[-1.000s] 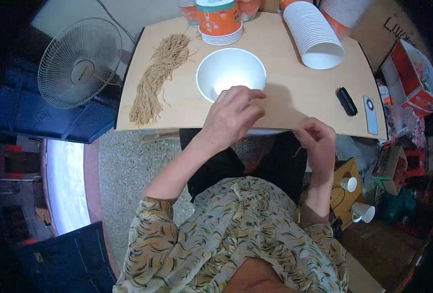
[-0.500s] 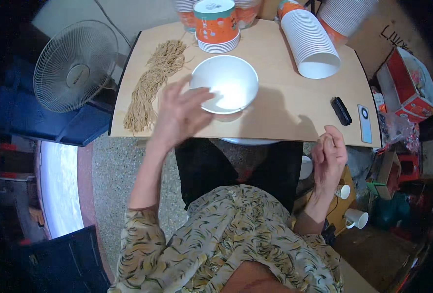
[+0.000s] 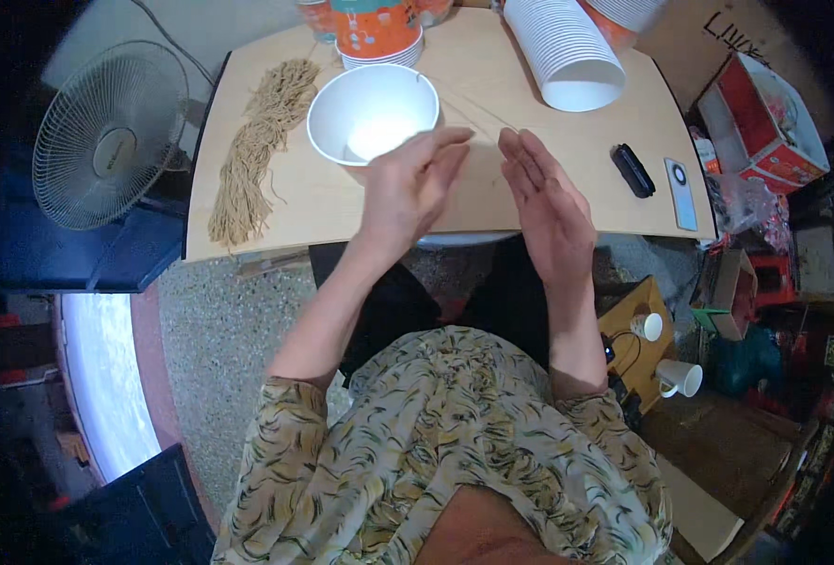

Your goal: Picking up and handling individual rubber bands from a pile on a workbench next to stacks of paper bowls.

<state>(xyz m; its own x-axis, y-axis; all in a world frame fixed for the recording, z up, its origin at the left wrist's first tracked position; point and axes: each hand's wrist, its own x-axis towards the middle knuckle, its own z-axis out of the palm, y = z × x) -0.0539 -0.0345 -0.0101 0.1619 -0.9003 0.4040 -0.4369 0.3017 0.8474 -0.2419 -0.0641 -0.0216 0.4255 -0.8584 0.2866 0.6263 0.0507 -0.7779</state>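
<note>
At the far left, off the table's edge, stands a wire-guarded fan [image 3: 108,135]. On the wooden table [image 3: 568,151], a long bundle of tan noodle-like strands [image 3: 257,141] lies lengthwise near the left side. Just right of it sits an empty white bowl [image 3: 372,114], with a stack of orange-and-teal paper cups [image 3: 376,28] right behind it. The left hand [image 3: 415,184] hovers in front of the bowl, fingers extended and loose, gripping nothing; its fingertips lie close to the bowl's near rim. Facing it, near but apart, the right hand [image 3: 547,202] is held flat and open, palm inward, also empty. Further right, a stack of white cups [image 3: 563,52] lies on its side, then a small black object [image 3: 632,169] and a slim grey remote [image 3: 681,181].
</note>
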